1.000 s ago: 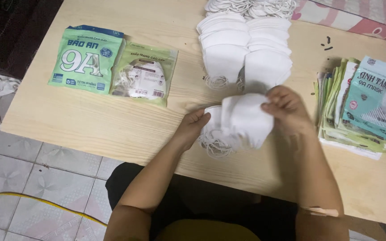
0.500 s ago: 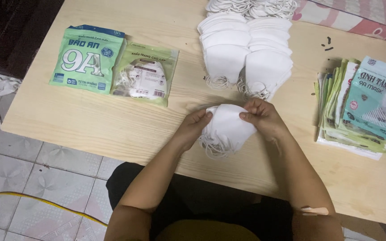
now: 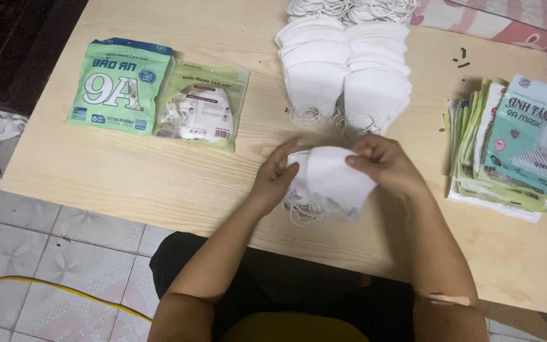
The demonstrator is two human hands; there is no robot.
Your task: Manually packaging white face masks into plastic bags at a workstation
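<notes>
A small stack of white folded face masks [image 3: 330,180] rests on the wooden table [image 3: 159,183] in front of me, ear loops spilling out below it. My left hand [image 3: 276,177] grips the stack's left edge. My right hand [image 3: 384,164] pinches its top right corner. Just behind my hands lie two rows of overlapping white masks [image 3: 346,79].
Two green mask packets [image 3: 156,95] lie flat at the table's left, one sealed, one with a clear window. A pile of empty green and teal packets [image 3: 514,145] sits at the right edge. Tiled floor and a yellow cable [image 3: 52,288] show at lower left.
My right hand has brought the masks it held down and left onto the stack, and both hands now press the stack together.
</notes>
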